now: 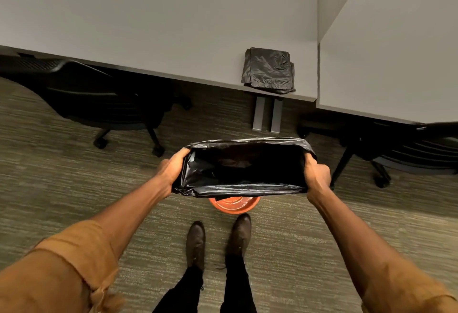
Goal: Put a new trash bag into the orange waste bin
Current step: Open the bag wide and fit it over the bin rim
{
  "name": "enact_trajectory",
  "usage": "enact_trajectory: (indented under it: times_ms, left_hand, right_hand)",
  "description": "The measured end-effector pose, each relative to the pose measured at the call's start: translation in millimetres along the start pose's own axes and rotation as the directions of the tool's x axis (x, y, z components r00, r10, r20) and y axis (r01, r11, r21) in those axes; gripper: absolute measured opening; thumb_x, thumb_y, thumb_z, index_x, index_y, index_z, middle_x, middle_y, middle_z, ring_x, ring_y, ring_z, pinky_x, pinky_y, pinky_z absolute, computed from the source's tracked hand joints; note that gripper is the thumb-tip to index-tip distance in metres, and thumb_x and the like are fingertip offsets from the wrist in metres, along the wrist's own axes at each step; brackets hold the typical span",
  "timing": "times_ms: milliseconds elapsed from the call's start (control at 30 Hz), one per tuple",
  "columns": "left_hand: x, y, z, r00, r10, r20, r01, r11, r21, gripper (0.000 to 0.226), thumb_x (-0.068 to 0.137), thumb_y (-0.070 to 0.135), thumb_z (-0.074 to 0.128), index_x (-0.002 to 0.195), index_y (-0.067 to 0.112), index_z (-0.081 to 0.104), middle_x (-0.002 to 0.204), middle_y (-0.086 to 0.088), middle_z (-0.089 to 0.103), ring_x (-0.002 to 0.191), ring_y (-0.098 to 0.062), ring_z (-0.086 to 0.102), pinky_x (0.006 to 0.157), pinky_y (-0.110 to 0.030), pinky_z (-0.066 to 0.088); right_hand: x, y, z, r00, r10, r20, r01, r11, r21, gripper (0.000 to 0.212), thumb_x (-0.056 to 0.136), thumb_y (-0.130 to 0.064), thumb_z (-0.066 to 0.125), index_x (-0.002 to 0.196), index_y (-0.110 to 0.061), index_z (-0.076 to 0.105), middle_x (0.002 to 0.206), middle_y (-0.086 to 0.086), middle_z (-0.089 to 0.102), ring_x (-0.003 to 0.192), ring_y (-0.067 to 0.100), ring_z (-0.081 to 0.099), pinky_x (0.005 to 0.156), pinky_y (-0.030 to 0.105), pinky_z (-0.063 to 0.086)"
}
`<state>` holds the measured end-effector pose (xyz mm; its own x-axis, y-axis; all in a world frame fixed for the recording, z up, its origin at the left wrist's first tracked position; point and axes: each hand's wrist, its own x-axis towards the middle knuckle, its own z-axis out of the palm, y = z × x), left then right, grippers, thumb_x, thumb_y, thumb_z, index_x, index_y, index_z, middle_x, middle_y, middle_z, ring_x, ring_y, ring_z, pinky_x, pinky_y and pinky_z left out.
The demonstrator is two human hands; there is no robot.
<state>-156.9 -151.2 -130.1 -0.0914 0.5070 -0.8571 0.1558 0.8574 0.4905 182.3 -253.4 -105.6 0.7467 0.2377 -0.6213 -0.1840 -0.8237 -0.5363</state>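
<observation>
A black trash bag [244, 166] is stretched wide open between both hands, its mouth facing up at me. My left hand [173, 166] grips the bag's left rim and my right hand [317, 172] grips its right rim. The orange waste bin [234, 205] stands on the carpet directly below the bag, just ahead of my shoes. Only the near part of its rim and inside shows; the bag hides the rest.
A stack of folded black bags [269, 71] lies near the edge of the grey desk [148, 27]. Black office chairs stand at the left [99, 97] and right [409, 149]. Grey desk legs [267, 114] rise just beyond the bin.
</observation>
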Motion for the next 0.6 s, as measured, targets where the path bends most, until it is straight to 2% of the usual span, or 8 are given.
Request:
enact_trajectory:
  times_ms: [67, 133, 167, 233, 300, 400, 500, 600]
  left_hand:
    - [14, -10, -2, 1.000, -0.012, -0.014, 0.013, 0.997, 0.075, 0.057, 0.080, 0.066, 0.071, 0.100, 0.015, 0.087, 0.095, -0.009, 0.087, 0.087, -0.031, 0.083, 0.076, -0.041, 0.069]
    - [34, -21, -3, 1.000, -0.002, -0.005, 0.002, 0.992, 0.125, 0.054, 0.086, 0.062, 0.071, 0.103, 0.013, 0.085, 0.095, -0.009, 0.086, 0.088, -0.031, 0.081, 0.074, -0.037, 0.065]
    - [45, -27, -2, 1.000, 0.006, -0.009, -0.005, 0.989, 0.147, 0.052, 0.089, 0.059, 0.073, 0.106, 0.011, 0.084, 0.097, -0.010, 0.085, 0.089, -0.031, 0.080, 0.077, -0.037, 0.064]
    - [68, -40, -1, 0.999, 0.028, -0.039, -0.021, 0.985, 0.169, 0.053, 0.087, 0.056, 0.080, 0.106, 0.007, 0.083, 0.103, -0.014, 0.085, 0.096, -0.035, 0.080, 0.092, -0.046, 0.066]
    - [90, -52, 2, 0.999, 0.015, -0.049, -0.010, 0.994, 0.106, 0.045, 0.085, 0.050, 0.084, 0.097, 0.006, 0.084, 0.100, -0.015, 0.086, 0.096, -0.037, 0.082, 0.099, -0.055, 0.065]
    - [125, -65, 15, 0.999, -0.031, -0.022, 0.031, 0.999, -0.008, 0.030, 0.089, 0.035, 0.081, 0.099, 0.008, 0.084, 0.106, -0.015, 0.086, 0.097, -0.035, 0.081, 0.097, -0.055, 0.066]
    - [162, -77, 32, 0.997, -0.053, 0.050, 0.060, 0.985, -0.163, 0.048, 0.090, 0.040, 0.073, 0.125, 0.009, 0.081, 0.125, -0.015, 0.082, 0.102, -0.034, 0.079, 0.087, -0.047, 0.065]
    - [189, -88, 46, 0.995, -0.042, 0.090, 0.061, 0.974, -0.219, 0.058, 0.094, 0.052, 0.066, 0.132, 0.010, 0.077, 0.126, -0.016, 0.081, 0.113, -0.038, 0.078, 0.094, -0.048, 0.062]
  right_hand:
    - [4, 7, 11, 1.000, 0.011, -0.009, -0.011, 1.000, -0.004, 0.083, 0.086, -0.062, 0.059, 0.135, 0.005, 0.064, 0.134, 0.024, 0.069, 0.112, 0.041, 0.064, 0.093, 0.042, 0.050]
    - [10, 14, 19, 0.999, 0.030, -0.016, -0.030, 0.999, -0.019, 0.082, 0.090, -0.060, 0.059, 0.140, 0.005, 0.060, 0.140, 0.024, 0.065, 0.118, 0.042, 0.063, 0.093, 0.041, 0.047]
    - [15, 19, 23, 0.999, 0.044, -0.017, -0.044, 0.999, -0.014, 0.080, 0.092, -0.059, 0.060, 0.141, 0.004, 0.059, 0.141, 0.024, 0.064, 0.114, 0.040, 0.062, 0.091, 0.040, 0.046]
    - [28, 29, 29, 0.998, 0.062, -0.015, -0.062, 0.998, -0.021, 0.080, 0.093, -0.059, 0.060, 0.141, 0.004, 0.059, 0.141, 0.022, 0.064, 0.105, 0.037, 0.059, 0.088, 0.038, 0.045]
    - [42, 41, 37, 0.999, 0.047, -0.026, -0.048, 0.997, -0.059, 0.081, 0.092, -0.060, 0.059, 0.140, 0.005, 0.059, 0.141, 0.023, 0.064, 0.112, 0.040, 0.062, 0.089, 0.040, 0.045]
    - [69, 63, 54, 0.998, 0.044, -0.034, -0.048, 0.994, -0.102, 0.084, 0.086, -0.064, 0.057, 0.131, 0.006, 0.064, 0.133, 0.025, 0.068, 0.109, 0.042, 0.063, 0.094, 0.045, 0.050]
    - [95, 79, 72, 0.999, 0.004, -0.033, -0.009, 0.991, -0.135, 0.081, 0.089, -0.061, 0.056, 0.130, 0.008, 0.063, 0.131, 0.027, 0.067, 0.109, 0.043, 0.062, 0.092, 0.045, 0.048]
    - [118, 86, 87, 0.999, -0.034, -0.012, 0.032, 0.989, -0.146, 0.080, 0.087, -0.058, 0.049, 0.131, 0.008, 0.059, 0.123, 0.021, 0.066, 0.101, 0.039, 0.059, 0.083, 0.043, 0.043]
